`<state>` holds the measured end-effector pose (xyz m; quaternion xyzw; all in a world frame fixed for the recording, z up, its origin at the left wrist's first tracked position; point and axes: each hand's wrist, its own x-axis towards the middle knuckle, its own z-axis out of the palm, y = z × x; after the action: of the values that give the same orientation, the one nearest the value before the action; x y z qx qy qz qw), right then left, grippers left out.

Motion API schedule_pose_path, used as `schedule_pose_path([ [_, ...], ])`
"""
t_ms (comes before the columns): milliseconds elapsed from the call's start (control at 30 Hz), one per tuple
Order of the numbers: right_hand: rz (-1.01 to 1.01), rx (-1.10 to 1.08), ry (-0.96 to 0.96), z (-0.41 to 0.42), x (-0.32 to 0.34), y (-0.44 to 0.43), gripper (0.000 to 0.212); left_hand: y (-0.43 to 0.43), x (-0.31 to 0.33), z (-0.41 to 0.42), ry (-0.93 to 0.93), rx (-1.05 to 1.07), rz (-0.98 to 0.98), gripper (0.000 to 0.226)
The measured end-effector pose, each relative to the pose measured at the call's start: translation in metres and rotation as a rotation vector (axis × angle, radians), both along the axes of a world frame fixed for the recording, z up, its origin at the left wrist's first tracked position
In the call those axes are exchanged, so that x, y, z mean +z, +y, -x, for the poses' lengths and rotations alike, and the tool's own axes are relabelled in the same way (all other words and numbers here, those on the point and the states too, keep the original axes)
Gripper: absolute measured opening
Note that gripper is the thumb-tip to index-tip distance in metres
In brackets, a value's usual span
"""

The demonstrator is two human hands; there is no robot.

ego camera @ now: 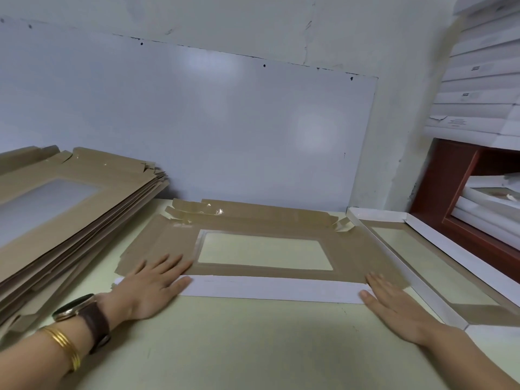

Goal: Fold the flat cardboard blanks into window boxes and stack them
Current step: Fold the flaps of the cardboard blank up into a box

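Nearest on the pale green table (253,353), two forearms reached forward from the near edge. The left one carried a brown-strapped wristwatch (81,309) and thin gold bangles (66,347). Both hands lay fully open, palms down and fingers straight. The left hand (152,288) pressed the left end of a white folded-over flap (267,288), and the right hand (394,305) pressed its right end; neither gripped anything. The flap belonged to one flat brown cardboard blank with a rectangular clear window (174,240), lying mid-table. Just beside its right edge sat one folded window box with white inner walls (450,246). Along the table's left edge leaned a stack of brown flat blanks (70,209), too many to count. Farther right, white boxes (484,80) were piled on a red-brown shelf (450,170).
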<state>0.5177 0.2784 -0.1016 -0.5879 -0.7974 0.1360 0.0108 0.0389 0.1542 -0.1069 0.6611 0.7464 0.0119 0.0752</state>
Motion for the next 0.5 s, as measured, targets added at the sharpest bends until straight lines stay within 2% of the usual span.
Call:
schedule_pose_path([
  [500,0.009,-0.019,-0.005,-0.005,-0.002,0.013,0.063,0.010,0.002,0.018,0.031,0.062,-0.024,0.049],
])
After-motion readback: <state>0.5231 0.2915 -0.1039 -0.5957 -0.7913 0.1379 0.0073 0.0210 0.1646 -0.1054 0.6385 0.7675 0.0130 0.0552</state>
